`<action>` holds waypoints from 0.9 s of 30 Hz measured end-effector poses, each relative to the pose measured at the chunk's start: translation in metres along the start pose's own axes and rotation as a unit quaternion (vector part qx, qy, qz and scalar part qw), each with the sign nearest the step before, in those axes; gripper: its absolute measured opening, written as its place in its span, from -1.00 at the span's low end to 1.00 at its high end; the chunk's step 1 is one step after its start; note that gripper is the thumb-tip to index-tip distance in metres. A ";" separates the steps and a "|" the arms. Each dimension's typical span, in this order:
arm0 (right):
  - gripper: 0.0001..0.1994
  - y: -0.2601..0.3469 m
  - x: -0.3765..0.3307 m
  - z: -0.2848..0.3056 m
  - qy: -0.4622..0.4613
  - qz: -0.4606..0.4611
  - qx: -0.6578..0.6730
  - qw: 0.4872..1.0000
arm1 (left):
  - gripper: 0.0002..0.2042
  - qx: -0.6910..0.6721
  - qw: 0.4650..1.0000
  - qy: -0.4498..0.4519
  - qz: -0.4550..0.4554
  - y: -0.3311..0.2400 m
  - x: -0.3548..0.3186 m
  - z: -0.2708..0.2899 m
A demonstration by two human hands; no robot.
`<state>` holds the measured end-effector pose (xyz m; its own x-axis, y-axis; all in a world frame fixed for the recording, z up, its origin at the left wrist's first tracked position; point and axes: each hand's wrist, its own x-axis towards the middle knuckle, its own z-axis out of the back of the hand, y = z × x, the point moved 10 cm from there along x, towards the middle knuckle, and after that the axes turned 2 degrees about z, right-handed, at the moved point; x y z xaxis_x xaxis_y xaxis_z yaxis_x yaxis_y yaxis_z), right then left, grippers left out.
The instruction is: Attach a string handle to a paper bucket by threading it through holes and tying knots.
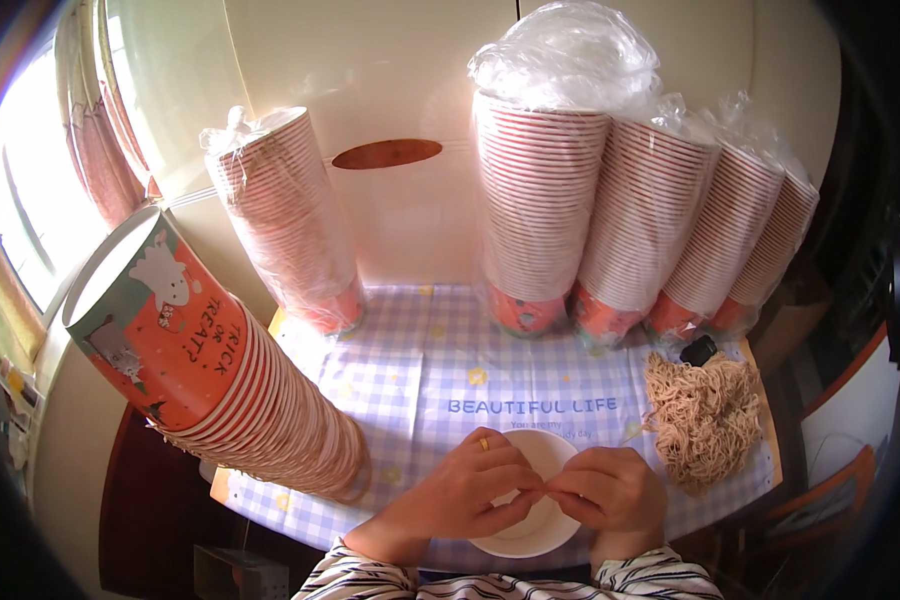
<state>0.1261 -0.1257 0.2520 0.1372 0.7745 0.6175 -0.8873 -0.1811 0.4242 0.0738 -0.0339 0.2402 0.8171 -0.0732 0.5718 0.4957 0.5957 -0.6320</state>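
Observation:
A paper bucket [530, 545] with a white inside stands at the table's near edge, its round mouth facing up. Above that mouth, my left hand [465, 490] and my right hand [612, 490] meet at the fingertips. Both are closed in a pinch, and whatever lies between the fingers is too small to make out. A yellow ring sits on a left finger. To the right of my right hand lies a tangled heap of beige strings [703, 420]. On the left leans a tall stack of nested orange and green paper buckets [270, 420], strings hanging along its lower part.
Several wrapped stacks of paper buckets [540, 200] stand at the back right, with another wrapped stack [285, 215] at the back left. A small black object [698, 350] lies behind the strings. A checked cloth [400, 350] covers the table. A curtained window is at left.

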 end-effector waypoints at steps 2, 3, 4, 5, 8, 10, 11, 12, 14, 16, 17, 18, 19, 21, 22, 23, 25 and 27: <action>-0.84 0.001 -0.001 0.000 0.008 -0.004 0.003 1.000 | -0.87 -0.003 1.000 0.007 -0.009 -0.005 0.000 0.000; -0.84 0.002 -0.002 0.000 0.013 -0.002 0.015 1.000 | -0.87 -0.005 1.000 0.015 -0.015 -0.008 0.001 -0.001; -0.85 0.003 -0.002 0.000 0.018 -0.001 0.026 1.000 | -0.88 -0.006 0.999 0.024 -0.021 -0.011 0.001 -0.002; -0.85 0.003 -0.002 0.001 0.018 -0.003 0.025 1.000 | -0.88 -0.008 0.999 0.025 -0.021 -0.012 0.001 -0.002; -0.86 0.006 -0.001 0.000 0.029 0.004 0.038 0.999 | -0.89 -0.012 0.999 0.018 -0.030 -0.015 0.000 -0.002; -0.87 0.007 -0.003 -0.002 0.042 0.006 0.054 0.998 | -0.89 -0.018 0.998 0.032 -0.041 -0.019 -0.002 -0.004; -0.87 0.008 -0.003 -0.002 0.043 0.007 0.055 0.998 | -0.89 -0.017 0.999 0.031 -0.040 -0.020 -0.002 -0.004; -0.87 0.011 -0.004 -0.002 0.046 0.014 0.054 0.997 | -0.90 -0.021 0.998 0.037 -0.041 -0.022 -0.003 -0.005; -0.88 0.013 -0.004 -0.001 0.049 0.023 0.054 0.997 | -0.90 -0.023 0.998 0.043 -0.042 -0.024 -0.005 -0.005; -0.89 0.014 -0.005 -0.008 0.082 0.046 0.070 0.993 | -0.91 -0.030 0.996 0.076 -0.041 -0.023 -0.007 -0.010; -0.89 0.014 -0.005 -0.008 0.083 0.047 0.072 0.993 | -0.91 -0.029 0.996 0.074 -0.038 -0.022 -0.006 -0.009; -0.89 0.016 -0.005 -0.007 0.083 0.049 0.076 0.993 | -0.91 -0.030 0.996 0.070 -0.045 -0.026 -0.005 -0.008; -0.89 0.017 -0.005 -0.007 0.082 0.050 0.080 0.992 | -0.91 -0.032 0.996 0.066 -0.052 -0.029 -0.004 -0.008; -0.89 0.018 -0.006 -0.008 0.088 0.058 0.087 0.991 | -0.92 -0.038 0.996 0.062 -0.056 -0.031 -0.004 -0.007; -0.88 0.018 -0.006 -0.008 0.093 0.063 0.090 0.990 | -0.92 -0.048 0.995 0.060 -0.063 -0.032 -0.004 -0.007; -0.88 0.018 -0.007 -0.007 0.093 0.064 0.091 0.989 | -0.92 -0.047 0.995 0.059 -0.063 -0.032 -0.004 -0.008; -0.87 0.017 -0.009 -0.010 0.098 0.069 0.109 0.987 | -0.92 -0.061 0.994 0.070 -0.052 -0.031 -0.006 -0.010; -0.87 0.016 -0.008 -0.010 0.101 0.073 0.114 0.986 | -0.92 -0.061 0.994 0.068 -0.057 -0.031 -0.005 -0.010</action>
<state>0.1060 -0.1290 0.2471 -0.0963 0.8311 0.5477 -0.7658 -0.4133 0.4926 0.0570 -0.0597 0.2517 0.7814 -0.2469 0.5731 0.6128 0.4769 -0.6301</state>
